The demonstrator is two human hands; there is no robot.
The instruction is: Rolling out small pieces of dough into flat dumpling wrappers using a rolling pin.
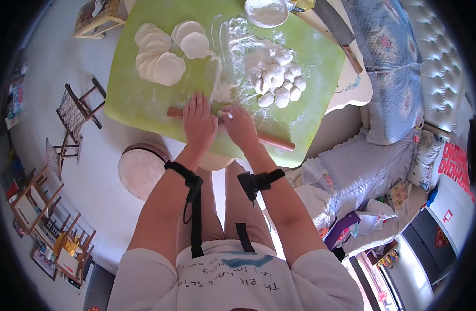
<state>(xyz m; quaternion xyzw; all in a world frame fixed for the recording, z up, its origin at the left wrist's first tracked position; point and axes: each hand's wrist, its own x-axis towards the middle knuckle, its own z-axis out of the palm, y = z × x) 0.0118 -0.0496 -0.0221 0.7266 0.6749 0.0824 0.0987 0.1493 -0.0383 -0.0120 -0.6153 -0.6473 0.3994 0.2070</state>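
Note:
A wooden rolling pin (277,141) lies slantwise near the close edge of a green mat (137,105). My left hand (199,120) rests flat on the pin's left part, fingers extended. My right hand (238,124) is over the pin's middle, its fingers curled at a small pale bit of dough (226,114); whether it also grips the pin is hidden. Round flat dough wrappers (169,69) lie overlapped in stacks at the upper left, with another stack (194,44) beside them. Floured dough pieces (282,97) are heaped at the right, next to loose flour (242,42).
A bowl of flour (266,11) stands at the mat's far edge. A cleaver (333,23) with a wooden handle lies on the table (350,87) to the right. A round stool (141,171) is below the table's left side, and a bed (350,159) stands at the right.

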